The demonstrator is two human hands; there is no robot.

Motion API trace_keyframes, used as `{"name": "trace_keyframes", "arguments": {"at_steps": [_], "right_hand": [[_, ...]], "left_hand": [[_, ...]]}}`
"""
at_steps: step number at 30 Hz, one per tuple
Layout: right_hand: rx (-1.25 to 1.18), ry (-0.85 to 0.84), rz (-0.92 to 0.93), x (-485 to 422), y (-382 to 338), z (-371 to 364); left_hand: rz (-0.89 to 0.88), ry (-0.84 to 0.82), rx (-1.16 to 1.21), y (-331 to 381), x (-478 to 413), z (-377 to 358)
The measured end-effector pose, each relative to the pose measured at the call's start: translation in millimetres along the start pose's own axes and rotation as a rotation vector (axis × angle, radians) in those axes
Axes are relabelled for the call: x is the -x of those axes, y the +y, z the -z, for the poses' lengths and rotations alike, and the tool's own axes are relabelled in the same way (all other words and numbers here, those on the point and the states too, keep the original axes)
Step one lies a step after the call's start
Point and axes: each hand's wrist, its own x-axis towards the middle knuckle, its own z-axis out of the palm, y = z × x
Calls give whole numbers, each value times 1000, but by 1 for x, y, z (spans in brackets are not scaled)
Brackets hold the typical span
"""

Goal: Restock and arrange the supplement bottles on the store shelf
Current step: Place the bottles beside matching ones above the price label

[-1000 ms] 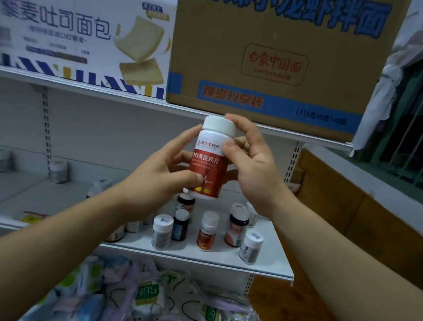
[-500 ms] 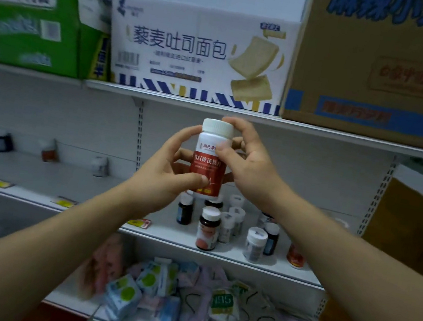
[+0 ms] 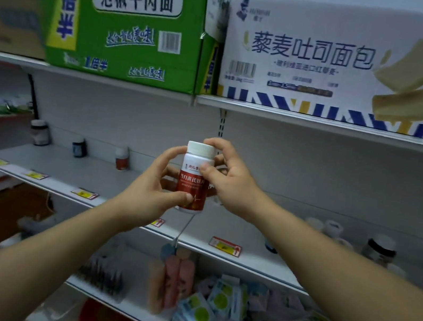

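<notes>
A white supplement bottle with a red label and white cap [image 3: 194, 177] is held upright in front of the middle shelf [image 3: 84, 175]. My left hand [image 3: 151, 192] grips its lower body from the left, thumb across the label's bottom. My right hand [image 3: 229, 180] pinches its upper part from the right, fingers curled near the cap. Three small bottles stand apart at the back of the shelf: a dark one [image 3: 39, 132], a blue-black one [image 3: 78, 146] and a red-labelled one [image 3: 122, 158]. Several more bottles [image 3: 379, 247] cluster on the right, partly hidden by my right forearm.
On the top shelf stand a green noodle carton [image 3: 127, 20] and a white bread carton [image 3: 333, 63]. Yellow and red price tags [image 3: 225, 246] line the shelf edge. The shelf below holds packets of face masks [image 3: 221, 310] and a dark item [image 3: 101, 276].
The view has swung left along the shelving: the brown carton has left the frame and the green one has come in. Both hands keep the bottle at centre; the bottle cluster now lies to the right.
</notes>
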Motion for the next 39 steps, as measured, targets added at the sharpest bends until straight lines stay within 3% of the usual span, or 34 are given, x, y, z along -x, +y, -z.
{"name": "trace_keyframes", "arguments": {"at_steps": [10, 19, 29, 39], "right_hand": [[-53, -19, 14, -139, 66, -65], [47, -24, -68, -249, 117, -142], [184, 90, -211, -330, 169, -244], [271, 203, -355, -367, 249, -275]], "left_hand": [[65, 43, -100, -80, -85, 102], [177, 91, -21, -162, -144, 202], [287, -122, -158, -242, -198, 328], [417, -343, -38, -313, -244, 341]]}}
